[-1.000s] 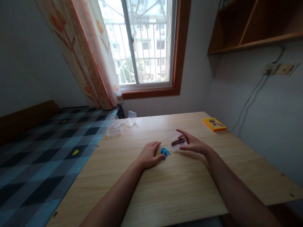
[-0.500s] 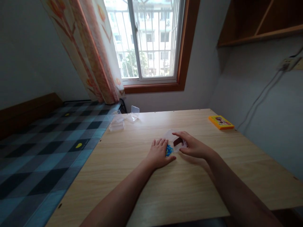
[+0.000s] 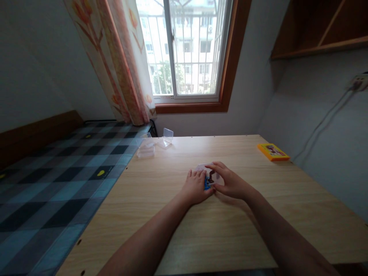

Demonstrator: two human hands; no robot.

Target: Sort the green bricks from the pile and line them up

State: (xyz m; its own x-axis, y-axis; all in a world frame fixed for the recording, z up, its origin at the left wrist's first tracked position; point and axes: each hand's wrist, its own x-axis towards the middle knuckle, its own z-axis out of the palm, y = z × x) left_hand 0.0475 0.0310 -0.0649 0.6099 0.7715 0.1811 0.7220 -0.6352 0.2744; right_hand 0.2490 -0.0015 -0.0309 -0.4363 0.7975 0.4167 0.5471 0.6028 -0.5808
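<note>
On the wooden table point(image 3: 178, 230) my two hands meet near the middle. My right hand point(image 3: 230, 184) is closed around a small clear plastic box point(image 3: 212, 175) with a dark brown piece inside. My left hand point(image 3: 196, 186) lies flat with fingers stretched, its edge against a little heap of blue bits point(image 3: 206, 185) that sits between both hands and touches the box. Most of the heap is hidden by the fingers.
Several clear plastic boxes point(image 3: 146, 147) stand at the table's far left corner, one with a raised lid point(image 3: 167, 136). A yellow flat box point(image 3: 272, 151) lies at the far right. A checked bed point(image 3: 57, 180) borders the table's left edge; a window and curtain are behind.
My right hand brought the clear box leftward to the blue heap, and my left hand slid right against the heap. The two hands, apart before, now touch.
</note>
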